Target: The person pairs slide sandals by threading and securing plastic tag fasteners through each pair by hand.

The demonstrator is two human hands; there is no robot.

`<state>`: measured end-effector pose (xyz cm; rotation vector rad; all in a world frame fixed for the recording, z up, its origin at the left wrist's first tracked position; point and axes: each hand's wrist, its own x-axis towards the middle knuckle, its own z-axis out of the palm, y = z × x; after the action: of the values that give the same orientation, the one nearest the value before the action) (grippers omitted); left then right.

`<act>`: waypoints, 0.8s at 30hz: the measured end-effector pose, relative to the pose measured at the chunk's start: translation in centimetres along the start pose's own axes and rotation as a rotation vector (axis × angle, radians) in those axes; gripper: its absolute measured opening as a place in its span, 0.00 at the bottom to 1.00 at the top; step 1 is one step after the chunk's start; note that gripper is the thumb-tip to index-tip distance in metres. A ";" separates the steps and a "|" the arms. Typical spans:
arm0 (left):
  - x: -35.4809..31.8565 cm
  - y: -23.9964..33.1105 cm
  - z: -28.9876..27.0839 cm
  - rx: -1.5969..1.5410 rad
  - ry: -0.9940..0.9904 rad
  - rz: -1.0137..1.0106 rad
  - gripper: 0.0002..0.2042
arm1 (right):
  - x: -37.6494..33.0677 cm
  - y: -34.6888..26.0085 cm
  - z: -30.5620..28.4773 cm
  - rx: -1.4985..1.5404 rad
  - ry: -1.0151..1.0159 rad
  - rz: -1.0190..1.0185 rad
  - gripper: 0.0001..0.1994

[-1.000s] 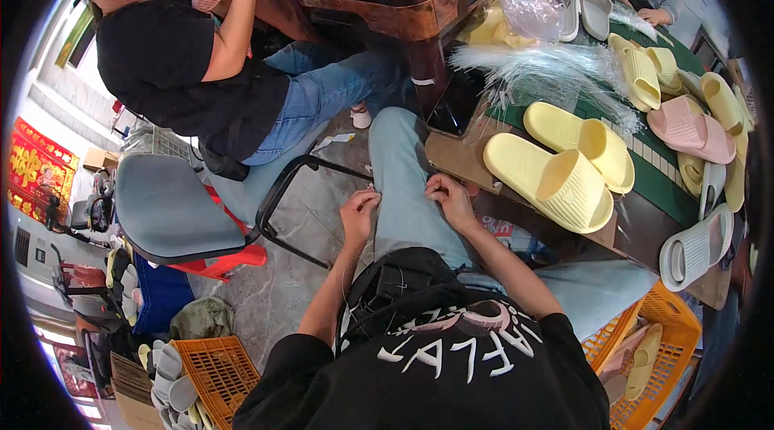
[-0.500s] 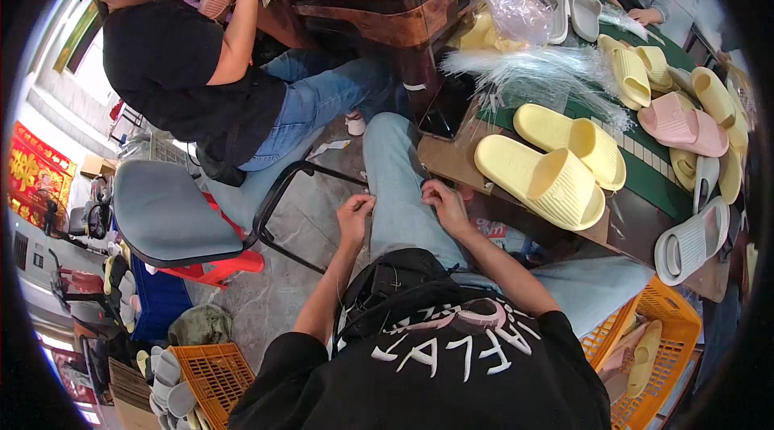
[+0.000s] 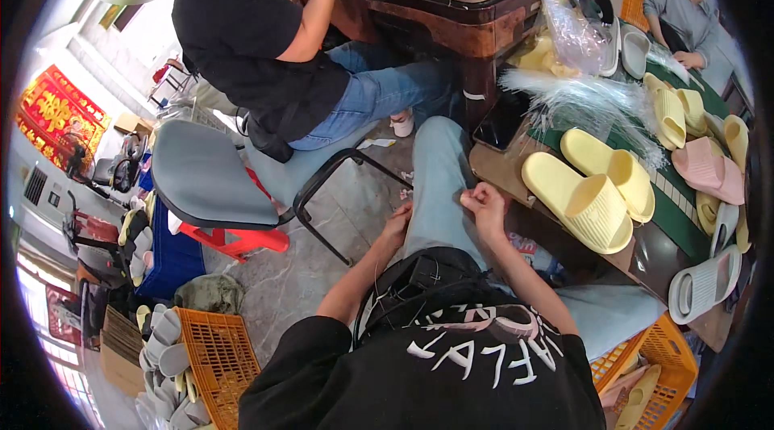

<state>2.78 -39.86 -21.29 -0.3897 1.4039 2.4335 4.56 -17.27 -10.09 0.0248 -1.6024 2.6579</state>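
My left hand [image 3: 396,225] is closed beside the left side of my jeans-clad leg [image 3: 438,196], its fingertips together. On the other side of that leg, my right hand [image 3: 486,209] is raised with the fingers curled in a pinch. Whatever either hand holds is too small to make out. Nearest to my right hand is a pair of pale yellow slide sandals [image 3: 582,204], lying side by side on the table to the right. Beyond them lies a bundle of thin clear plastic strands [image 3: 568,107].
A black phone [image 3: 501,122] lies at the table corner. Pink slides [image 3: 709,170] and a grey slide [image 3: 703,285] are at the right. A grey chair [image 3: 211,176] stands left. Orange crates [image 3: 216,361] flank me. One co-worker [image 3: 242,35] sits ahead left, another [image 3: 685,14] far right.
The view has swung, so the scene sits further right. My hands have moved apart: the left is lower along my leg, the right lifted and curled more tightly.
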 end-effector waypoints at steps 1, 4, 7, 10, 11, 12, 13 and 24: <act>0.0 -0.3 -0.2 -0.028 -0.002 -0.043 0.13 | 0.1 -0.2 0.1 0.023 0.017 0.004 0.13; 0.2 -0.4 -0.2 -0.053 -0.006 -0.120 0.14 | 1.2 0.1 0.2 0.052 0.092 0.071 0.13; 0.5 -0.7 -0.6 -0.075 -0.023 -0.150 0.15 | 1.5 -0.1 0.5 0.091 0.149 0.151 0.13; 0.8 -1.0 -1.1 -0.090 -0.025 -0.145 0.15 | 1.4 -0.2 0.7 0.084 0.142 0.174 0.14; 0.9 -1.0 -1.3 -0.082 -0.006 -0.143 0.14 | 1.4 -0.2 0.8 0.085 0.148 0.189 0.14; 0.8 -1.0 -1.1 -0.083 -0.007 -0.144 0.14 | 1.4 -0.1 0.9 0.083 0.149 0.189 0.14; 0.7 -1.0 -1.0 -0.014 0.042 -0.112 0.13 | 1.4 0.0 1.0 0.077 0.141 0.130 0.13; -2.4 5.2 3.8 0.467 -0.038 0.454 0.01 | 0.7 0.3 0.6 -0.727 -0.001 -0.349 0.09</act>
<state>2.68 -39.28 -14.45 0.0990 2.1603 2.2923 3.84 -17.93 -10.09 0.2528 -2.2116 1.7146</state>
